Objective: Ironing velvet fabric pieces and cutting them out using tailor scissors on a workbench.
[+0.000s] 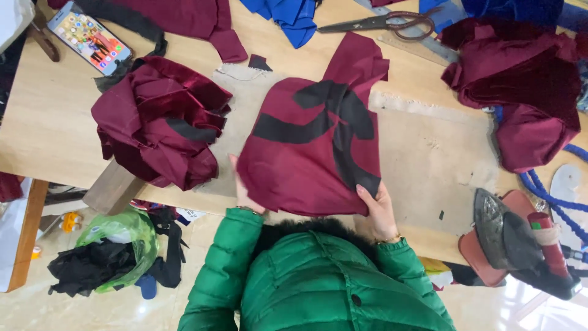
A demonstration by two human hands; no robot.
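Wooden table (pixel 49 122); both hands, left hand (pixel 242 190) and right hand (pixel 380 211), grip maroon cloth (pixel 306 165)

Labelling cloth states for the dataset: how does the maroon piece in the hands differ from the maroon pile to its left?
The held piece is spread fairly flat; the pile is crumpled in a heap. The held piece shows curved black strips across its face; the pile shows only one dark strip among its folds. The left hand and right hand grip the held piece's near edge; nothing touches the pile. Both are maroon cloth on the wooden table.
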